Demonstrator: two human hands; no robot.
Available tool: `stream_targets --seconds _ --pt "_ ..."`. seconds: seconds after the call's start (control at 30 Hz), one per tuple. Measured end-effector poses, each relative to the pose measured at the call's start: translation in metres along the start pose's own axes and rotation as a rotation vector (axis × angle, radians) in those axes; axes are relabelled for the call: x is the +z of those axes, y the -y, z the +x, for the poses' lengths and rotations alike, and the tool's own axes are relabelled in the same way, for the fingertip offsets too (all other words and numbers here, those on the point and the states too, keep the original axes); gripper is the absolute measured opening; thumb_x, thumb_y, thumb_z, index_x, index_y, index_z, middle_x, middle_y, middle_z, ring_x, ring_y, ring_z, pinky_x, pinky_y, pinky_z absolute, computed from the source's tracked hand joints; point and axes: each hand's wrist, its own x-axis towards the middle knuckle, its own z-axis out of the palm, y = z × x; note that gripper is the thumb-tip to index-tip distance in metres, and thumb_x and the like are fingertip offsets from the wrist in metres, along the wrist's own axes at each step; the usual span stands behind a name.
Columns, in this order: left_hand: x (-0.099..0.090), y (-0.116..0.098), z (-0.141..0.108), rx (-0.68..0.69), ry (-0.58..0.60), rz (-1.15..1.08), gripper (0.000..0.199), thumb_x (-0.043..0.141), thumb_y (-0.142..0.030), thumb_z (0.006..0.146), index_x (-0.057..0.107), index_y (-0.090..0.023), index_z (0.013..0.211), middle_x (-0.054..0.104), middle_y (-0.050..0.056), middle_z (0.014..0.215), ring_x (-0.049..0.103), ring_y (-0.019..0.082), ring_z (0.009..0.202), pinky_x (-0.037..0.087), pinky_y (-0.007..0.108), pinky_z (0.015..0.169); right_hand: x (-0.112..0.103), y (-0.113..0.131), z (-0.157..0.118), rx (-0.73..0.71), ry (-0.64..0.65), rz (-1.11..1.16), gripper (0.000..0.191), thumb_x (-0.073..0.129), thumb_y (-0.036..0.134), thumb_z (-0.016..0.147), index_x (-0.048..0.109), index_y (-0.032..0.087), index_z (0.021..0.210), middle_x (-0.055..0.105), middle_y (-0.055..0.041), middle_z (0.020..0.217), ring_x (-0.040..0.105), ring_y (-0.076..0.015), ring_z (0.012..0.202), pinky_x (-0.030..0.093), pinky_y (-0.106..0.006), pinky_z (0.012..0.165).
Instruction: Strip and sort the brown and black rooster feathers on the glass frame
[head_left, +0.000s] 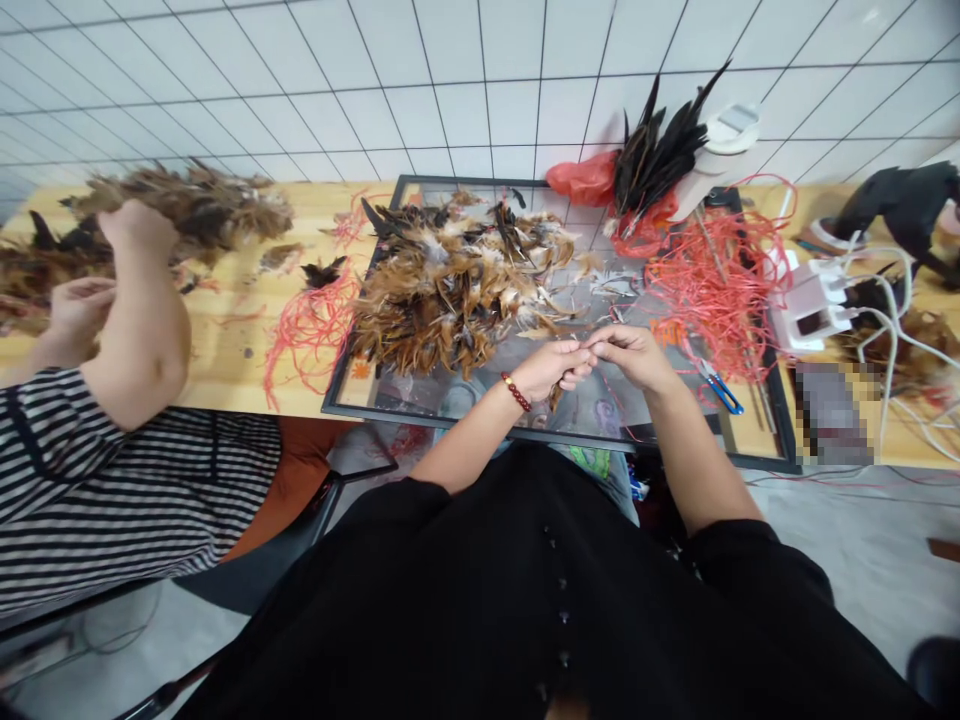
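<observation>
Grasping small brown feather point(556, 397) in left hand point(551, 372), meeting its fingertips with pinched-shut right hand point(630, 355), near fluffy brown-and-white feather pile point(450, 290).

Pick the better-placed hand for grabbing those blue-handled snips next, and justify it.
Right, I'd judge: the right hand is nearer, with the blue-handled snips out on its own side. The left hand would probably have to reach across it.

one bracelet point(517, 391), one snips point(722, 388), one dark-framed panel point(785, 425)
</observation>
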Motion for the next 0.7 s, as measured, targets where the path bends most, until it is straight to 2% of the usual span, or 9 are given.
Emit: stream_targets --seconds 0.13,0.23,0.33,0.4,0.47,0.6,0.7 --pt "-0.002 0.006 -0.001 0.014 -0.002 -0.014 0.023 0.066 -0.032 0.088 0.056 -0.012 0.082 0.041 -0.007 0.058 0.032 0.002 0.044 0.024 0.014 0.043 0.008 -0.006 0.000 -0.036 -0.103 0.000 0.027 0.079 0.048 0.075 0.071 0.021 0.077 0.065 0.0008 0.064 0.057 -0.0130 0.059 0.047 -0.029 0.064" --pt "-0.005 0.010 0.001 0.026 -0.116 0.013 0.022 0.058 -0.031 0.092 0.053 -0.014 0.079 0.038 -0.008 0.056 0.027 0.002 0.042 0.020 0.015 0.043 0.005 -0.006 -0.001 -0.042 -0.125 -0.175 0.029 0.073 0.048 0.080 0.072 0.021 0.091 0.067 0.0003 0.070 0.058 -0.0136 0.063 0.046 -0.029 0.064" --pt "-0.010 0.012 0.004 0.077 -0.310 0.140 0.021 0.048 -0.024 0.095 0.052 -0.015 0.077 0.037 -0.008 0.056 0.025 0.003 0.042 0.019 0.017 0.045 -0.004 0.001 -0.006 -0.071 -0.050 -0.535 0.022 0.064 0.041 0.087 0.072 0.021 0.091 0.069 -0.0028 0.078 0.061 -0.0164 0.070 0.046 -0.031 0.069" --pt "-0.015 0.013 0.007 0.119 -0.414 0.303 0.023 0.045 -0.022 0.095 0.054 -0.015 0.075 0.039 -0.007 0.056 0.031 0.005 0.046 0.026 0.018 0.050 -0.007 0.010 -0.010 -0.093 0.030 -0.751 0.020 0.060 0.036 0.089 0.070 0.020 0.083 0.070 -0.0047 0.080 0.063 -0.0178 0.073 0.045 -0.032 0.070" --pt "-0.018 0.015 0.009 0.181 -0.471 0.519 0.023 0.047 -0.022 0.093 0.055 -0.015 0.073 0.045 -0.005 0.059 0.039 0.007 0.054 0.034 0.020 0.058 -0.005 0.021 -0.014 -0.120 0.087 -0.869 0.020 0.058 0.033 0.091 0.069 0.019 0.082 0.069 -0.0052 0.079 0.062 -0.0178 0.071 0.044 -0.031 0.068" --pt "-0.016 0.015 0.007 0.242 -0.437 0.918 0.023 0.048 -0.022 0.091 0.057 -0.016 0.071 0.057 0.000 0.070 0.052 0.013 0.072 0.040 0.026 0.073 0.005 0.039 -0.013 -0.227 0.138 -0.958 0.019 0.053 0.030 0.093 0.068 0.019 0.088 0.067 -0.0067 0.082 0.061 -0.0187 0.076 0.043 -0.031 0.070" --pt "-0.010 0.012 0.001 0.250 -0.341 1.056 0.023 0.045 -0.021 0.092 0.059 -0.017 0.074 0.061 0.001 0.075 0.056 0.016 0.078 0.041 0.028 0.077 0.007 0.047 -0.004 -0.293 0.136 -0.956 0.021 0.051 0.030 0.095 0.067 0.019 0.088 0.065 -0.0075 0.084 0.060 -0.0194 0.079 0.043 -0.031 0.072"
